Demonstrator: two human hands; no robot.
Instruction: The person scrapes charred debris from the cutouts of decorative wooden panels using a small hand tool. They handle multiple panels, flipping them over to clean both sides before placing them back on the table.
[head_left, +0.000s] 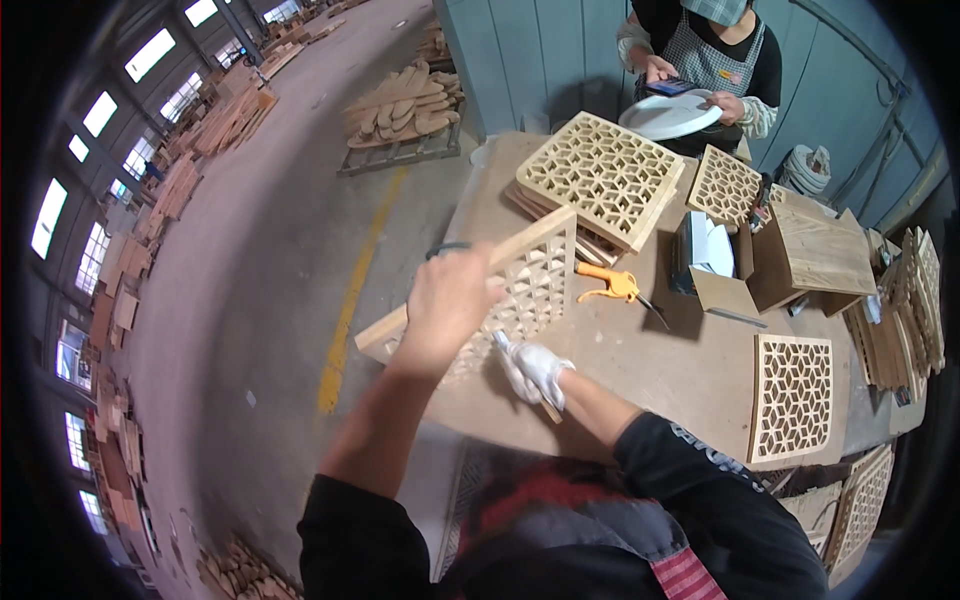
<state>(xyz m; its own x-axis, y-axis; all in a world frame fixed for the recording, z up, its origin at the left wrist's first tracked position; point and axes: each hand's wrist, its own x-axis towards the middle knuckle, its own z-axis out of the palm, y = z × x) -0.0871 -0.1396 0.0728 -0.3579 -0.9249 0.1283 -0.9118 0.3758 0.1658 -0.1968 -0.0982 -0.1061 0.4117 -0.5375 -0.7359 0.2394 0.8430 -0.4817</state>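
My left hand (450, 296) is bare and slightly blurred, gripping the top edge of a tilted wooden lattice panel (540, 281). On the panel's near side my right hand (534, 371), in a white glove, holds a slim tool with a wooden handle (553, 410) and a metallic end (501, 341); its exact kind is unclear. An orange air blow gun (615, 285) lies on the table just right of the panel. Behind it, more lattice panels (604, 176) are stacked. Another lattice panel (793, 397) lies flat at the right.
Across the worktable (637, 360) a person in a checked apron holds a phone (670, 87) and a white oval plate (667, 116). An opened box (712, 251) and a wooden box (817, 240) stand at the right. Cut wooden pieces (409, 105) lie on a floor pallet.
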